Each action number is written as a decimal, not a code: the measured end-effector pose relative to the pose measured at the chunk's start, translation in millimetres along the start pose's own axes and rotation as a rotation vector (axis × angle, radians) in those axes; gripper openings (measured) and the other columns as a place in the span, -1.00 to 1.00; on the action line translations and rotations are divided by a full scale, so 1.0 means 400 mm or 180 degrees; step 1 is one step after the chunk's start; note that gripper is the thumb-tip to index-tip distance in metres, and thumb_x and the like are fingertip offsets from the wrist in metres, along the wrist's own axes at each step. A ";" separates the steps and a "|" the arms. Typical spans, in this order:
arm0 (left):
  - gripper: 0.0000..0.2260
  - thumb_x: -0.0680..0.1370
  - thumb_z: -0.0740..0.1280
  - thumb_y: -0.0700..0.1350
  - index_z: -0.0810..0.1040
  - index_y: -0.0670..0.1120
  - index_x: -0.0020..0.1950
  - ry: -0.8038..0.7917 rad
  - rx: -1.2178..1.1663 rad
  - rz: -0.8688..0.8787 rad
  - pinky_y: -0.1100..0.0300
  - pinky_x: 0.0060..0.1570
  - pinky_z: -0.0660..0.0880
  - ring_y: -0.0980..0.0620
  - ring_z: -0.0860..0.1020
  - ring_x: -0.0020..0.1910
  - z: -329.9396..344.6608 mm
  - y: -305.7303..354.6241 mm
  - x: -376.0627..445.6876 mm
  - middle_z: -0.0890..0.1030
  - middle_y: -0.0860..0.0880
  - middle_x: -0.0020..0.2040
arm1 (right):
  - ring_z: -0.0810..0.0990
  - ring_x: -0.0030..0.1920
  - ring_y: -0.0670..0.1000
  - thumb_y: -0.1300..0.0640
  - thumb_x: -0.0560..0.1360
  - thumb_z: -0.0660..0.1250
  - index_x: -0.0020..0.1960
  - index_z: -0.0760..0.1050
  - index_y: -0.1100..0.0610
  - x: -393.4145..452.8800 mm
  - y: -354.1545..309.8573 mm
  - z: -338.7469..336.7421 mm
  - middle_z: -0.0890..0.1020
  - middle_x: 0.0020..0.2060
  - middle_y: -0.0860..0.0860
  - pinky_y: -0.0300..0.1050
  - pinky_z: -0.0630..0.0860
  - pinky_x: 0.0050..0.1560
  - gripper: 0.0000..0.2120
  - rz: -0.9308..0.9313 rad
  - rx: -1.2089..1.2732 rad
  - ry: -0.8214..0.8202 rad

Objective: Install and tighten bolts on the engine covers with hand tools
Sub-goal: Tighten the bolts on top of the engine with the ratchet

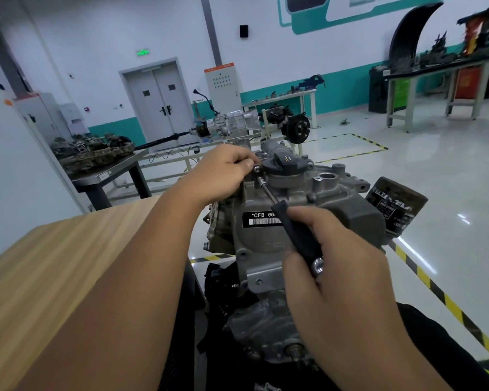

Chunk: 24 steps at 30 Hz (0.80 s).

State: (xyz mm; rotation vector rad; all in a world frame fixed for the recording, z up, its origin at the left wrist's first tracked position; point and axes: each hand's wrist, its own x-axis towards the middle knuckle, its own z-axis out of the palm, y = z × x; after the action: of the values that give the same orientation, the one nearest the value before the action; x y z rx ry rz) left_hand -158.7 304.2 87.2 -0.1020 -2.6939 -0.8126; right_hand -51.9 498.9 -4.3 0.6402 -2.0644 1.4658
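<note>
A grey engine cover [336, 204] with a barcode label stands in front of me. A black oil filler cap [284, 162] sits on top of it. My right hand [336, 266] grips the black handle of a ratchet wrench [299, 235], whose thin steel shaft runs up and left to a socket by the cap. My left hand [223, 173] pinches the head of the wrench where it meets a bolt [257, 169], just left of the cap. The bolt's thread is hidden under my fingers and the tool.
A wooden tabletop [54, 272] lies to my left. A black oil filter [398, 207] sticks out on the engine's right. Yellow-black floor tape [435, 289] runs along the right. A gearbox display stand [232, 122] and benches with parts stand farther back.
</note>
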 end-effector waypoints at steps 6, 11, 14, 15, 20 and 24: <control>-0.91 0.63 0.38 -0.06 0.65 0.03 0.11 -0.0172 0.0294 0.0191 0.07 -0.07 0.56 0.03 0.64 -0.06 -0.013 0.007 0.013 0.68 0.03 -0.06 | 0.61 -0.23 -0.13 0.11 0.38 0.35 0.16 0.61 -0.14 -0.047 0.001 -0.020 0.63 -0.26 -0.19 -0.27 0.50 -0.28 -0.63 0.0116 0.0138 0.0260; -0.90 0.64 0.37 -0.16 0.66 -0.01 0.08 -0.0278 0.0601 0.0244 0.19 -0.16 0.48 0.08 0.61 -0.09 -0.011 0.029 0.032 0.66 0.07 -0.07 | 0.61 -0.19 -0.12 0.23 0.44 0.43 0.16 0.61 -0.13 -0.031 0.011 -0.010 0.63 -0.25 -0.21 -0.31 0.49 -0.25 -0.63 0.0141 0.0174 0.0244; -0.86 0.61 0.40 -0.19 0.65 0.04 -0.07 -0.0240 0.0178 0.0113 0.20 -0.17 0.47 0.10 0.61 -0.14 -0.009 0.011 0.030 0.67 0.08 -0.14 | 0.59 -0.15 -0.14 0.18 0.44 0.38 0.20 0.60 -0.09 -0.017 0.005 -0.003 0.62 -0.18 -0.25 -0.38 0.47 -0.29 -0.63 0.0118 0.0189 0.0213; -0.84 0.59 0.42 -0.21 0.67 0.04 -0.10 -0.0219 -0.0236 -0.0012 0.22 -0.19 0.48 0.10 0.61 -0.17 -0.009 -0.001 0.026 0.68 0.06 -0.16 | 0.58 -0.13 -0.14 0.15 0.44 0.35 0.22 0.59 -0.08 -0.013 0.003 -0.001 0.61 -0.16 -0.25 -0.38 0.46 -0.27 -0.63 0.0086 0.0165 0.0201; -0.83 0.54 0.41 -0.35 0.74 -0.11 -0.03 -0.0285 -0.1944 -0.0606 0.35 -0.40 0.51 0.15 0.66 -0.34 0.003 -0.036 0.021 0.73 0.00 -0.23 | 0.51 0.04 -0.20 0.22 0.47 0.36 0.28 0.57 -0.03 0.010 0.006 0.003 0.60 -0.10 -0.15 -0.38 0.44 -0.07 -0.60 -0.0078 0.0128 0.0072; -0.78 0.57 0.40 -0.31 0.77 -0.05 -0.11 -0.0295 -0.1817 -0.0553 0.35 -0.40 0.52 0.17 0.66 -0.32 0.008 -0.041 0.023 0.74 0.01 -0.20 | 0.52 0.00 -0.21 0.23 0.49 0.36 0.27 0.58 -0.04 0.020 0.005 -0.008 0.60 -0.13 -0.16 -0.45 0.42 -0.05 -0.62 -0.0115 0.0004 0.0036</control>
State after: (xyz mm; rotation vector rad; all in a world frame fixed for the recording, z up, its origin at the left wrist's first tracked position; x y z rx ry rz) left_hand -171.1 292.1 79.3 -0.0358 -2.4916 -1.6463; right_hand -58.9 501.8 0.3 0.6649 -2.0332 1.4475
